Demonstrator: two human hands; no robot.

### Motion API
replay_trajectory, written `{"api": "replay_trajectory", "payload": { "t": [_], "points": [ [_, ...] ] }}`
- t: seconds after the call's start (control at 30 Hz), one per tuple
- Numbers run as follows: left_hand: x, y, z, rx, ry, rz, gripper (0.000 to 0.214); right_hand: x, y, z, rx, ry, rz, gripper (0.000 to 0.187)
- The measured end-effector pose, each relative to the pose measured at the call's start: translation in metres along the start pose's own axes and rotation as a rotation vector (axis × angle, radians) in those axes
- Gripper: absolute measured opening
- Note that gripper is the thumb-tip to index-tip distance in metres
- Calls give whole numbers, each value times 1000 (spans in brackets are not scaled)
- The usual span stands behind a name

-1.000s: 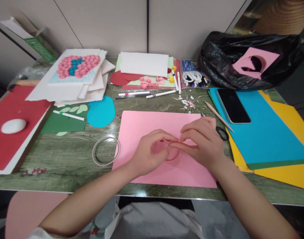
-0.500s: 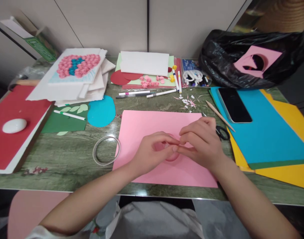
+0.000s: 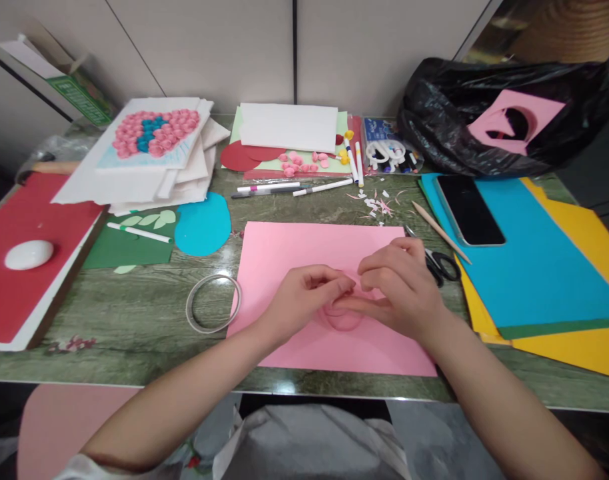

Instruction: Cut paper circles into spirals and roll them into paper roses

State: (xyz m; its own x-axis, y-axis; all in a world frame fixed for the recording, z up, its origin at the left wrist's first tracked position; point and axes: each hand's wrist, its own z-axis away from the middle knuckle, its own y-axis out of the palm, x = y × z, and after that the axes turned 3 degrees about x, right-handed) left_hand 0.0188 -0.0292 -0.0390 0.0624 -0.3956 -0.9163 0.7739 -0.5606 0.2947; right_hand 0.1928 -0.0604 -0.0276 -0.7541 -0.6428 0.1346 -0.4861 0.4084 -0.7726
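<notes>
Bench [image 3: 134, 320] crowded with coloured paper, two hands at its middle

The top is glossy and dark green, grained like wood, with light glaring off its near edge. Pale grey panels [image 3: 359, 53] rise behind it, split by a dark vertical seam. A pink seat [image 3: 69, 427] shows below the near edge, at the lower left. A stack of white sheets [image 3: 94, 177] bearing pink and blue rosettes [image 3: 157, 133] stands at the back left, near a red sheet [image 3: 44, 213] with a white oval object [image 3: 29, 255] on it. A black plastic bag [image 3: 429, 133] fills the back right; in front of it a phone [image 3: 470, 210] lies on blue paper [image 3: 539, 273].

Both forearms reach in from the near side, and the hands meet above a pink sheet [image 3: 284, 247]. Between and just below them is a curled pink paper piece [image 3: 343, 325], partly hidden by the fingers. The left hand [image 3: 302, 300] is bent inward, thumb and forefinger pinched on the piece's upper part. The right hand [image 3: 404, 283] arches over, fingers curled, thumb stretched beneath the left fingertips; whether it grips the piece cannot be told. Black-handled scissors [image 3: 449, 267] lie just beside the right hand, partly covered by it.
</notes>
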Motion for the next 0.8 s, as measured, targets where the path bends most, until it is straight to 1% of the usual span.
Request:
{"api": "replay_trajectory", "payload": {
  "t": [0.07,0.17,0.27,0.33,0.43,0.53,0.63,0.8],
  "points": [
    [0,-3,-2,-38,-7,51,16,0,0,0,17,48,-15,23],
    [0,-6,-3,-75,22,97,17,2,0,0,46,171,-92,20],
    [0,-6,-2,-95,49,66,17,5,-1,-3,56,286,-205,16],
    [-1,-5,-1,-100,70,30,16,7,-1,-5,58,324,-253,14],
    [-1,-3,-1,-106,101,22,16,9,0,-6,67,344,-277,10],
    [0,-4,-1,-105,107,45,22,9,2,-4,71,335,-268,9],
    [0,-5,-1,-87,94,74,29,9,4,-2,52,303,-254,15],
    [1,-6,-1,-47,48,179,33,9,5,-1,-8,300,-262,14]
  ]
}}
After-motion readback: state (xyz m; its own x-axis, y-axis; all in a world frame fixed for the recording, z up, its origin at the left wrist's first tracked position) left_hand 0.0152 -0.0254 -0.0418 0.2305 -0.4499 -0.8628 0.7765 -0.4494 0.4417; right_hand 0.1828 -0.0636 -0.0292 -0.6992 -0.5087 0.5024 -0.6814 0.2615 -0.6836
